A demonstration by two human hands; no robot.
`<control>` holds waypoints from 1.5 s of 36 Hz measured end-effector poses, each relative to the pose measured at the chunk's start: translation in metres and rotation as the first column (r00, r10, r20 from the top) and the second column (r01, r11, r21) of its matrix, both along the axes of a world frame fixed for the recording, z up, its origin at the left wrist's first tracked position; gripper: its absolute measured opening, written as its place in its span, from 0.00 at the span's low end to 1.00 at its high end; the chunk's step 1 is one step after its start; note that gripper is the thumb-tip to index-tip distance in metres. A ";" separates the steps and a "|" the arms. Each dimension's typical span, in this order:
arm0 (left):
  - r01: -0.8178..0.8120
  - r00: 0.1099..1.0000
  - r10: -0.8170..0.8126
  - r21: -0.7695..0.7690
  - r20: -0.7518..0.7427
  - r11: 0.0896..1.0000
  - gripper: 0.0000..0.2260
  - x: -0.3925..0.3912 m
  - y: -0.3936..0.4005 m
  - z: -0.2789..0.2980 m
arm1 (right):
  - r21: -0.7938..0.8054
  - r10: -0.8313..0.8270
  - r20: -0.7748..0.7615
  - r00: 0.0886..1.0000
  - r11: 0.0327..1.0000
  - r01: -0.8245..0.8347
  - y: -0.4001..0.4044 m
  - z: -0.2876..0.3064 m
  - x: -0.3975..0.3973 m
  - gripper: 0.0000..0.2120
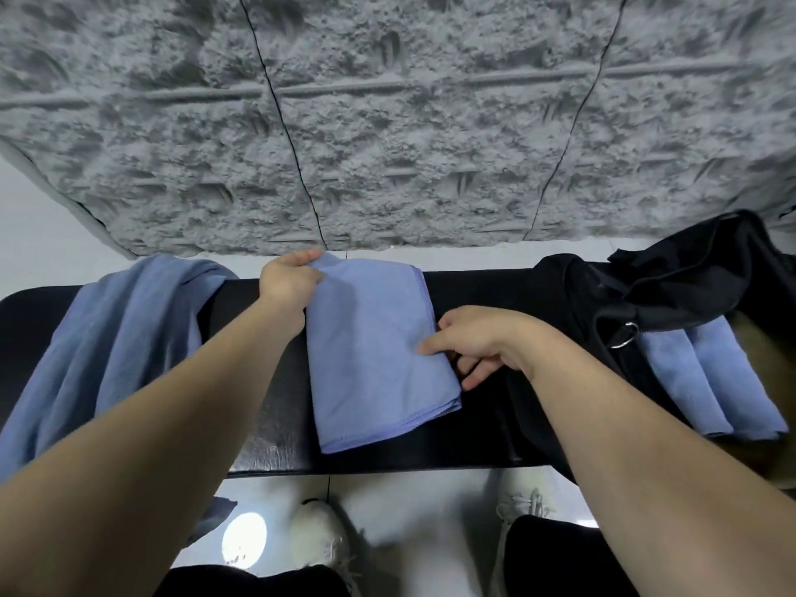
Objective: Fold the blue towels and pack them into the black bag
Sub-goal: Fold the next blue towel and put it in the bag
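Note:
A folded blue towel (374, 351) lies in the middle of the black bench (267, 407). My left hand (288, 282) pinches its far left corner. My right hand (474, 342) grips its right edge, thumb on top and fingers tucked under. An unfolded blue towel (116, 342) drapes over the bench's left end. The black bag (611, 290) sits open at the right, with two folded blue towels (706, 377) lying inside it.
A grey textured wall panel (387, 122) rises right behind the bench. A metal ring (624, 336) hangs from the bag's strap. Below the bench's front edge are a glossy white floor (409, 501) and my shoes (318, 536).

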State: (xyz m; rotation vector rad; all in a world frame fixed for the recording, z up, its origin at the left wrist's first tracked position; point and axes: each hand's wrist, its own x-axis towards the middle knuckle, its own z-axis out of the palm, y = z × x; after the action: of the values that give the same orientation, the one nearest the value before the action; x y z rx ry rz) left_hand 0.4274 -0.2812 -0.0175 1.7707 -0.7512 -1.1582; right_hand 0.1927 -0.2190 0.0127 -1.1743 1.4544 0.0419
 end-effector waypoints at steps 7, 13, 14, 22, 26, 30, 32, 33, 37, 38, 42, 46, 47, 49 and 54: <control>0.039 0.999 -0.037 -0.057 0.038 0.998 0.16 -0.025 -0.013 0.002 | -0.037 -0.026 -0.009 1.000 0.999 0.026 -0.005 -0.004 -0.004 0.07; 0.030 0.977 -0.008 -0.098 0.213 0.995 0.11 -0.028 0.014 -0.006 | 0.009 0.063 0.016 0.998 0.998 -0.063 0.003 0.000 -0.002 0.14; 0.011 0.969 0.012 -0.093 0.246 0.996 0.10 -0.028 0.020 -0.005 | 0.010 0.066 0.020 0.998 0.998 -0.066 0.006 0.000 -0.003 0.15; 0.124 0.935 -0.141 0.072 0.326 0.990 0.17 -0.031 0.077 0.005 | 0.002 0.030 0.033 0.999 1.000 -0.030 0.033 0.001 -0.007 0.16; 0.279 0.877 -0.311 0.139 0.367 0.950 0.23 -0.034 0.104 0.017 | -0.061 -0.036 0.058 0.998 0.997 0.039 0.047 0.002 -0.006 0.19; 0.322 0.851 -0.373 0.194 0.370 0.927 0.26 -0.034 0.124 0.016 | -0.119 -0.082 0.072 0.994 0.989 0.090 0.062 -0.001 -0.005 0.24; 0.296 0.873 -0.344 0.183 0.345 0.937 0.28 -0.030 0.131 0.015 | -0.139 -0.100 0.070 0.993 0.984 0.109 0.069 -0.002 -0.005 0.26; 0.275 0.889 -0.317 0.170 0.330 0.946 0.28 -0.028 0.134 0.015 | -0.144 -0.117 0.072 0.990 0.981 0.127 0.072 -0.002 -0.005 0.27; 0.276 0.906 -0.303 0.130 0.297 0.952 0.21 -0.017 0.146 0.012 | -0.157 -0.206 0.084 0.975 0.963 0.217 0.082 -0.002 -0.004 0.30; 0.293 0.901 -0.321 0.134 0.294 0.947 0.19 -0.016 0.149 0.011 | -0.172 -0.214 0.068 0.974 0.960 0.223 0.085 -0.002 -0.004 0.32; 0.324 0.864 -0.345 0.118 0.367 0.939 0.16 -0.012 0.159 0.012 | -0.202 -0.161 -0.041 0.986 0.968 0.150 0.099 -0.001 -0.006 0.36; 0.390 0.725 -0.355 0.073 0.591 0.918 0.12 -0.005 0.167 0.019 | -0.370 -0.100 -0.157 0.983 0.928 0.035 0.103 0.000 -0.012 0.28; 0.422 0.690 -0.356 0.049 0.631 0.905 0.10 -0.004 0.169 0.022 | -0.453 -0.083 -0.193 0.978 0.891 -0.013 0.102 0.000 -0.013 0.24; 0.527 0.600 -0.398 0.031 0.694 0.849 0.08 -0.004 0.170 0.024 | -0.551 -0.051 -0.211 0.976 0.831 -0.076 0.101 0.002 -0.012 0.18; 0.745 0.279 -0.547 0.182 0.789 0.642 0.10 -0.018 0.175 0.021 | -0.706 0.167 -0.273 0.947 0.634 -0.315 0.108 0.001 0.006 0.16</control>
State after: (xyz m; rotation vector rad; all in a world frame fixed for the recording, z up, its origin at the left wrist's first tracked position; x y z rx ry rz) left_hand 0.4095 -0.1067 0.0033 1.7613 -2.2811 -0.5853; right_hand 0.1987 -0.1108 0.0133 -2.0968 1.5003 -0.3024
